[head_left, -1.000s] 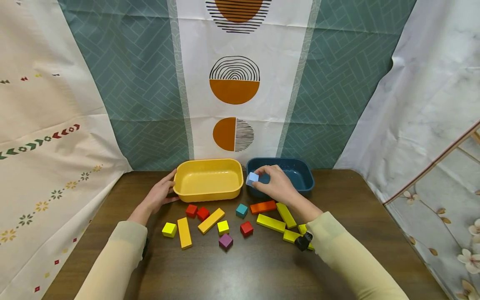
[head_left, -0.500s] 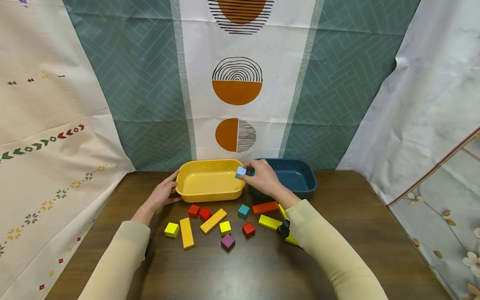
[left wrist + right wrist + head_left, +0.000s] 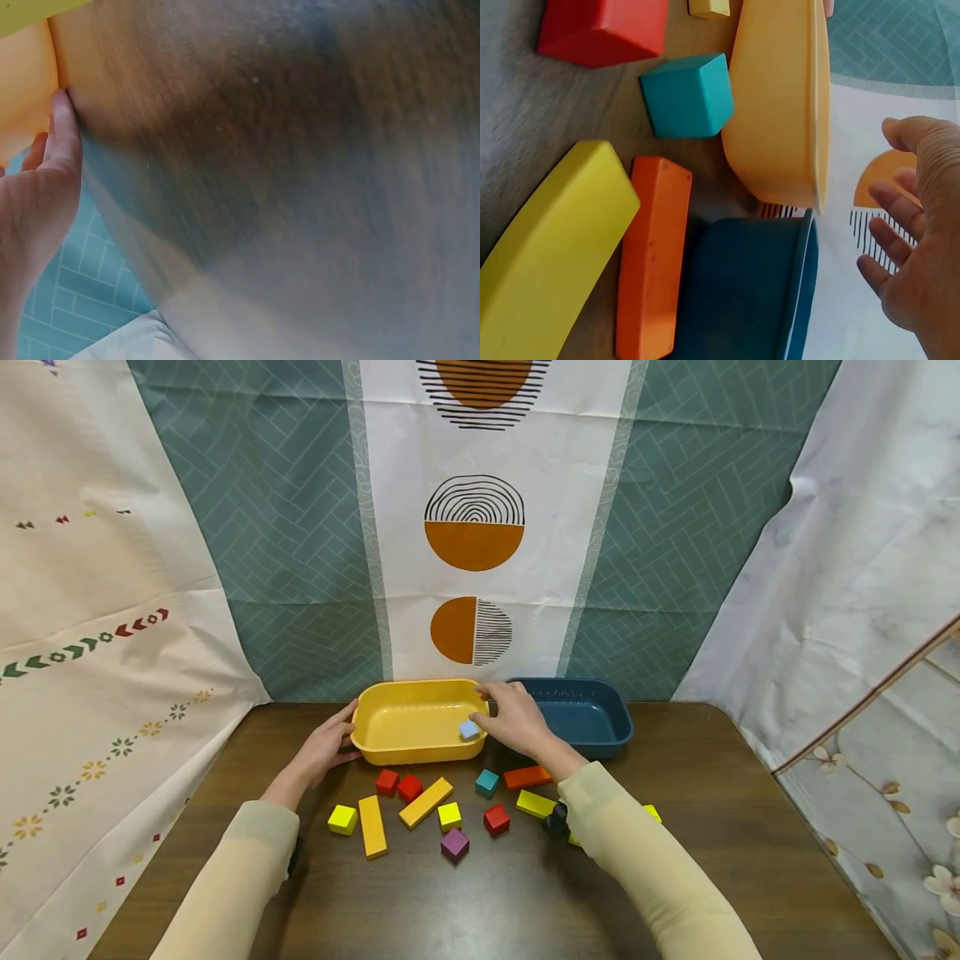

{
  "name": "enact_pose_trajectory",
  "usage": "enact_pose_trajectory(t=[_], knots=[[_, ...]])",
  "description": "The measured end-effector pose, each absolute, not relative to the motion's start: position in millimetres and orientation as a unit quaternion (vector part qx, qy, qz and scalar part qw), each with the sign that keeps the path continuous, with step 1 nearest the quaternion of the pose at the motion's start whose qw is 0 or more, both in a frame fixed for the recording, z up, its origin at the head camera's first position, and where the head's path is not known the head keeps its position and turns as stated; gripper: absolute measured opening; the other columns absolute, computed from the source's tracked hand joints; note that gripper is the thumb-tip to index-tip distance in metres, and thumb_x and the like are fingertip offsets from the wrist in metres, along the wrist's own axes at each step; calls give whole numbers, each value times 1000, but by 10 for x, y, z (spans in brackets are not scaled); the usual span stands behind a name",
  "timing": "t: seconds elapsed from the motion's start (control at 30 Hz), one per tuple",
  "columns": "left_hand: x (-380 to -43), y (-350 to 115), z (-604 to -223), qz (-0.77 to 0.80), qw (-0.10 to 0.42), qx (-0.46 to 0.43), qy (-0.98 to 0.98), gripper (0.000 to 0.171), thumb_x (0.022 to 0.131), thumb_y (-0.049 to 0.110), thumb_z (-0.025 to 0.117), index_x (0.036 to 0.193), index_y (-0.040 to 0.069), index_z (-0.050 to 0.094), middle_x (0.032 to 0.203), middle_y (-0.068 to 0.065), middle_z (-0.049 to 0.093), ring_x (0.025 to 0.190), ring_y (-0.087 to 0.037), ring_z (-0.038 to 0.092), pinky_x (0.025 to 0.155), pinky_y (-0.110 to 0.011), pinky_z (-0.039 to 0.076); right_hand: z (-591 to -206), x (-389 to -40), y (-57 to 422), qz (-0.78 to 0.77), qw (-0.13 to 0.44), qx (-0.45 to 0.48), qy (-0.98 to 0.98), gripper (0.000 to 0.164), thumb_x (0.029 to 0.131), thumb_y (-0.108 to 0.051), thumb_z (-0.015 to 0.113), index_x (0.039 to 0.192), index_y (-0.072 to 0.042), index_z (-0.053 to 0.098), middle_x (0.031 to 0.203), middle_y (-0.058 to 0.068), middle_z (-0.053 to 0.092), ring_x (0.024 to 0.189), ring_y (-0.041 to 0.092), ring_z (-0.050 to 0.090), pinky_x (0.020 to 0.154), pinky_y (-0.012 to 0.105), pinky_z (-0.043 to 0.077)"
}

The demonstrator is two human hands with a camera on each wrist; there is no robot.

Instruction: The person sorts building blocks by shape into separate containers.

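A light blue cube [image 3: 468,729] lies inside the yellow tray [image 3: 420,755], near its right end. My right hand [image 3: 516,720] is over that end, its thumb and fingers apart and holding nothing; the right wrist view shows the same spread fingers. At the tray's left end, my left hand [image 3: 324,752] rests with fairly straight fingers against the outside wall. The left wrist view shows those fingers [image 3: 66,124] touching the tray's side. To the right stands a dark blue tray [image 3: 617,733], partly behind my right hand and wrist.
Before the trays lie a teal cube [image 3: 487,783], a purple cube [image 3: 454,845], several red and yellow cubes, two light orange bars, an orange bar [image 3: 527,777] and yellow bars. My right sleeve [image 3: 630,852] covers some yellow blocks. A patterned cloth hangs behind the table.
My right hand has moved left from the dark blue tray to the yellow one and let go of the light blue cube inside it. The left hand stays at the yellow tray's end.
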State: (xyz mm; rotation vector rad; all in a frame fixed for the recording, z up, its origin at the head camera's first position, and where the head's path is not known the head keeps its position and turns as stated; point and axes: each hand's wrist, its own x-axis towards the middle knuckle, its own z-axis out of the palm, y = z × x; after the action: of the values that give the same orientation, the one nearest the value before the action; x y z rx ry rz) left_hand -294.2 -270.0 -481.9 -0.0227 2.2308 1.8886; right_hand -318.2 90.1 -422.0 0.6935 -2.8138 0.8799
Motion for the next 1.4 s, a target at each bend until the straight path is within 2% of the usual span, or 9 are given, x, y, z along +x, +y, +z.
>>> enact_pose_trajectory(t=[0.47, 0.7, 0.97, 1.23, 1.4], knots=[[-2956, -2707, -4885, 639, 99, 2, 763, 58, 111, 22, 30, 166, 30, 11, 171, -10, 7, 143, -40, 38, 110, -54, 41, -4282, -2880, 1323, 304, 63, 237, -921, 45, 98, -36, 69, 138, -16, 65, 125, -1, 67, 126, 23, 47, 101, 48, 47], [-2949, -2716, -4895, 643, 94, 1, 760, 58, 111, 21, 30, 166, 30, 11, 171, -9, 5, 144, -40, 36, 111, -56, 39, -4350, -2680, 1455, 305, 55, 247, -918, 44, 97, -35, 71, 137, -17, 67, 126, -4, 66, 122, 20, 47, 96, 45, 50], [-2968, -2704, -4893, 641, 93, 2, 762, 58, 111, 23, 29, 165, 31, 10, 171, -9, 5, 145, -40, 35, 111, -57, 38, -4402, -2460, 1535, 281, 57, 285, -915, 42, 95, -32, 74, 134, -17, 69, 124, -7, 67, 120, 17, 49, 98, 41, 50], [-2945, -2692, -4885, 640, 96, 1, 762, 59, 111, 23, 31, 166, 30, 10, 171, -9, 5, 144, -40, 36, 111, -56, 38, -4476, -2327, 1576, 264, 21, 288, -920, 40, 93, -33, 76, 131, -22, 70, 121, -13, 67, 112, 10, 48, 87, 31, 53], [-2940, -2700, -4875, 643, 96, 3, 760, 58, 112, 24, 31, 166, 30, 10, 171, -9, 5, 145, -41, 36, 111, -56, 38, -4506, -2295, 1583, 248, 7, 310, -918, 41, 92, -38, 76, 129, -19, 72, 120, -14, 68, 113, 12, 49, 91, 36, 52]])
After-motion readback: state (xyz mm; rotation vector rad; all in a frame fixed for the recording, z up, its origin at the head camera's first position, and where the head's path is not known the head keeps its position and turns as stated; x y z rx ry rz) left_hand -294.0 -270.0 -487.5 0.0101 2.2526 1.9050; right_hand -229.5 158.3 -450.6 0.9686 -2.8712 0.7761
